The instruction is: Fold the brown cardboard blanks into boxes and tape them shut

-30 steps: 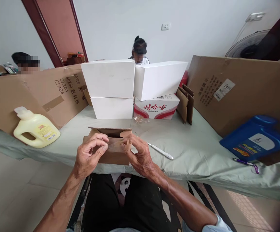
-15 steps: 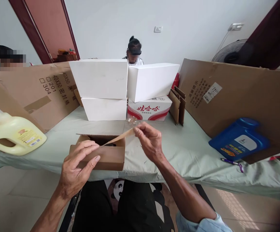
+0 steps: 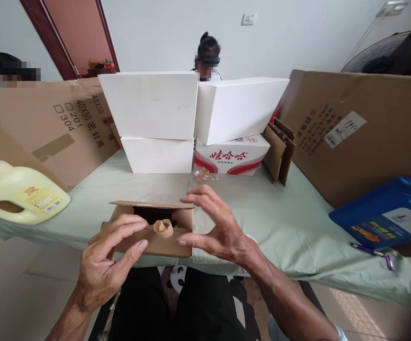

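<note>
Now, left hand [image 3: 108,258]: is lying open against the front wall of the small brown box [image 3: 152,244], forefinger and thumb apart and gripping nothing. The forefinger tip is touching a curl of brown tape [image 3: 164,228].
Right hand [image 3: 221,229]: is hovering open just right of the box with fingers spread. Its thumb tip is nearing the front right corner, and it is holding nothing.
Tape: one curl is sitting at the box's front rim, over the open mouth. Whether it is clinging to the finger or to the card, I cannot tell.
Box: one is standing open at the near edge of the table [image 3: 283,213], with its back flap sticking out level.
Doing it well: in my judgement the left hand should be pressing the box steady while the curl is being drawn off slowly. The sticky side should be facing away from the card, so it is neither tearing the surface nor catching again.
Beyond the box: three white boxes [image 3: 148,104] are standing, one of them on a single red-and-white carton [image 3: 230,155]. One scrap of clear plastic [image 3: 205,175] is lying before them.
Left of the box: one yellow jug [image 3: 21,195] is lying before one big cardboard sheet [image 3: 49,125].
Right of the box: one blue jug [image 3: 386,213], one purple pen [image 3: 370,251] and another big sheet [image 3: 361,132] are sitting well apart from it.
Far behind the box: two other people are sitting.
</note>
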Available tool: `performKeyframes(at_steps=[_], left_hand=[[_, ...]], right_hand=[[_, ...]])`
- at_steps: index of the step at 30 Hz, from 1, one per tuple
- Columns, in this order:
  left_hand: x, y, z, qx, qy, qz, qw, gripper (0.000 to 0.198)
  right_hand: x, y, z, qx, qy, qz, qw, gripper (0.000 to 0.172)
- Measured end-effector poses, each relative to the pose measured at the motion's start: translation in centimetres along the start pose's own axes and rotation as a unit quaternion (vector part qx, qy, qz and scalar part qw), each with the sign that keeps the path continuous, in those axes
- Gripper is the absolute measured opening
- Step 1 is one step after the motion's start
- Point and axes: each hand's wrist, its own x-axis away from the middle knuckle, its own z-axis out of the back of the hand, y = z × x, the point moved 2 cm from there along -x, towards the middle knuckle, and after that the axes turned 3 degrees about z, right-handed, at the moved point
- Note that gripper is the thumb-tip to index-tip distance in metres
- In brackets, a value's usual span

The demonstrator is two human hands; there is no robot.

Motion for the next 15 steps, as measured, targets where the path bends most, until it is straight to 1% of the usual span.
performKeyframes(at_steps=[1, 2, 3, 5, 7, 9, 12, 15], left_hand=[[-0.1, -0.1, -0.1, 0.001, -0.002, 0.0, 1.0, 0.031], [-0.2, -0.1, -0.1, 0.004, -0.003, -0.001, 1.0, 0.031], [-0.3, -0.2, -0.1, 0.006, -0.003, -0.003, 1.0, 0.031], [-0.4, -0.1, -0.1, 0.006, -0.004, -0.01, 1.0, 0.03], [-0.4, 0.0, -0.1, 0.001, -0.005, -0.019, 1.0, 0.028], [-0.5, 0.1, 0.0, -0.004, -0.004, -0.028, 1.0, 0.027], [-0.3, 0.2, 0.1, -0.009, -0.006, -0.031, 0.999, 0.028], [0.1, 0.2, 0.0, -0.015, -0.018, -0.021, 1.0, 0.034]], right_hand=[[0.1, -0.4, -0.6, 0.023, -0.025, 0.011, 0.999, 0.059], [0.2, -0.7, -1.2, 0.043, -0.039, 0.017, 0.998, 0.057], [0.3, -0.8, -1.6, 0.056, -0.041, 0.023, 0.997, 0.05], [0.4, -0.9, -2.4, 0.06, -0.021, 0.041, 0.997, 0.033], [0.4, -1.0, -2.9, 0.049, 0.013, 0.06, 0.997, 0.016], [0.3, -1.2, -3.1, 0.037, 0.038, 0.065, 0.996, 0.006], [0.3, -1.5, -3.3, 0.022, 0.059, 0.048, 0.997, 0.01], [0.1, -1.9, -3.2, -0.004, 0.086, 0.034, 0.996, 0.01]])
